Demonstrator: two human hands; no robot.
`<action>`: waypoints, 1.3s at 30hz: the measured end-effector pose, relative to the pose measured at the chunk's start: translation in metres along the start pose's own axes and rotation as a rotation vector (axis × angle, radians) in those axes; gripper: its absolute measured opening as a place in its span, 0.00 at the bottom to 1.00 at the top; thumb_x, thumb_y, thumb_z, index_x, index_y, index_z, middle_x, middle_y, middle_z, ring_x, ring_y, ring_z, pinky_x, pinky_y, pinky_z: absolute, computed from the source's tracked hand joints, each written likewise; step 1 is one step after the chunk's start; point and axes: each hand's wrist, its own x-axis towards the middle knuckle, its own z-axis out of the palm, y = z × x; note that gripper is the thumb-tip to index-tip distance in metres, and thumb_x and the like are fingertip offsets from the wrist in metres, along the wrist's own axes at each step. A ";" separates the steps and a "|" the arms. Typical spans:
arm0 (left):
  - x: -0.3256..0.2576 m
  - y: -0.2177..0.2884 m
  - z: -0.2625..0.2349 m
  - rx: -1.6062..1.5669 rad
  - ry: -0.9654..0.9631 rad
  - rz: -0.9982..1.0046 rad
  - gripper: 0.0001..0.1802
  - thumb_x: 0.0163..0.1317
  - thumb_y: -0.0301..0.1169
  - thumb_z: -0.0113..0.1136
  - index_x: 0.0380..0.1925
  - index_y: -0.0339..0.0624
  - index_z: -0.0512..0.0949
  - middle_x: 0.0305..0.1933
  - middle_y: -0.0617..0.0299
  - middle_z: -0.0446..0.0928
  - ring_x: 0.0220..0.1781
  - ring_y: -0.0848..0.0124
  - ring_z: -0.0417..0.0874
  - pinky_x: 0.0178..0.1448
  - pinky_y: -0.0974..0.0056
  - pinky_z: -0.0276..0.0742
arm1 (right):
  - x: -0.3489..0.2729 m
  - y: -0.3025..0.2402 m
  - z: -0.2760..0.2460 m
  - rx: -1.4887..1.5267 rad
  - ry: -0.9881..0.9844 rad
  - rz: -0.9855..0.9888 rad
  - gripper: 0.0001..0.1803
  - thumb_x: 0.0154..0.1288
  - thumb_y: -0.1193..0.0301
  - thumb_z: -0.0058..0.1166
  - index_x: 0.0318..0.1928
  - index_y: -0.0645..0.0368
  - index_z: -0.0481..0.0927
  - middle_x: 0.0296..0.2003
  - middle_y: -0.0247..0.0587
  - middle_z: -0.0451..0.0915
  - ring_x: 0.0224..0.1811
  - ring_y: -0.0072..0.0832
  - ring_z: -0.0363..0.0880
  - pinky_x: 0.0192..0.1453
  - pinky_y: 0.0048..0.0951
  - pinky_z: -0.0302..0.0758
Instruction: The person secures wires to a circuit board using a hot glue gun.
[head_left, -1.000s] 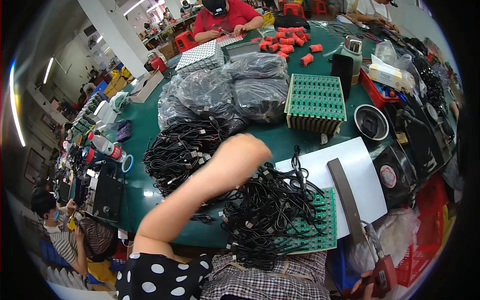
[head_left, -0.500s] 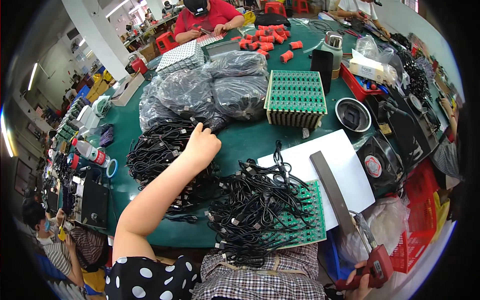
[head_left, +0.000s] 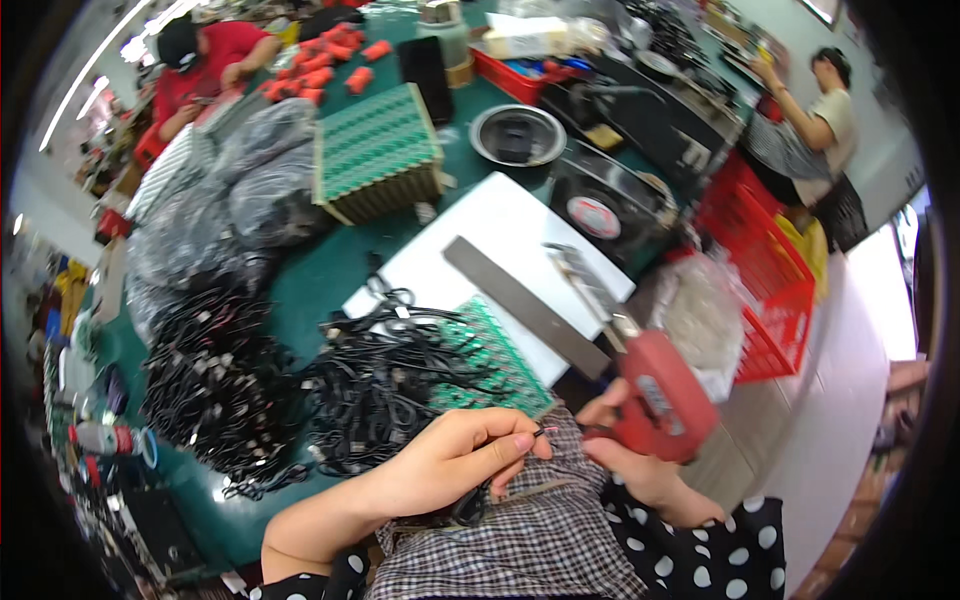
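Note:
My left hand [head_left: 465, 450] is closed in a pinch on a thin black cable [head_left: 470, 508], whose stripped end pokes out past the fingertips. In my right hand [head_left: 645, 470] is a red soldering gun [head_left: 662, 395], its metal nose pointing away over the white sheet [head_left: 420, 260]. The two hands are close together above my checked apron. Just beyond the left hand lies a green circuit board panel [head_left: 510, 360], its left part covered by black cables [head_left: 365, 395]. A flat dark bar [head_left: 520, 305] lies slanted across the white sheet.
A larger heap of black cables [head_left: 215, 390] lies at left, with plastic-wrapped bundles [head_left: 190, 225] behind it. Beyond the sheet stand stacked green boards [head_left: 375, 150] and a round metal bowl [head_left: 517, 136]. A small fan [head_left: 605, 205] and red crate [head_left: 765, 285] are at right. Other people work farther off.
My left hand has come back from the cable heap with a cable in it. The right hand has raised the soldering gun beside it. The view has swung to the right.

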 end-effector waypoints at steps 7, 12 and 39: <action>0.014 -0.024 0.011 -0.142 -0.030 -0.105 0.15 0.71 0.33 0.41 0.34 0.33 0.73 0.17 0.69 0.64 0.20 0.79 0.65 0.26 0.73 0.63 | 0.004 0.031 0.012 0.044 0.002 -0.174 0.48 0.54 0.87 0.58 0.70 0.59 0.43 0.47 0.44 0.73 0.44 0.29 0.78 0.45 0.30 0.77; 0.008 -0.028 0.015 -0.209 -0.006 -0.092 0.14 0.71 0.32 0.42 0.34 0.33 0.74 0.16 0.70 0.63 0.18 0.80 0.63 0.24 0.74 0.58 | 0.001 0.045 0.016 -0.144 0.004 -0.409 0.49 0.54 0.88 0.58 0.70 0.60 0.42 0.43 0.44 0.74 0.40 0.27 0.79 0.44 0.28 0.76; 0.002 -0.048 0.026 -0.081 0.181 0.090 0.06 0.70 0.27 0.44 0.42 0.36 0.65 0.23 0.58 0.76 0.26 0.74 0.78 0.34 0.72 0.72 | 0.005 0.033 0.019 -0.282 -0.018 -0.545 0.48 0.56 0.85 0.56 0.70 0.65 0.39 0.46 0.51 0.76 0.41 0.30 0.81 0.48 0.30 0.77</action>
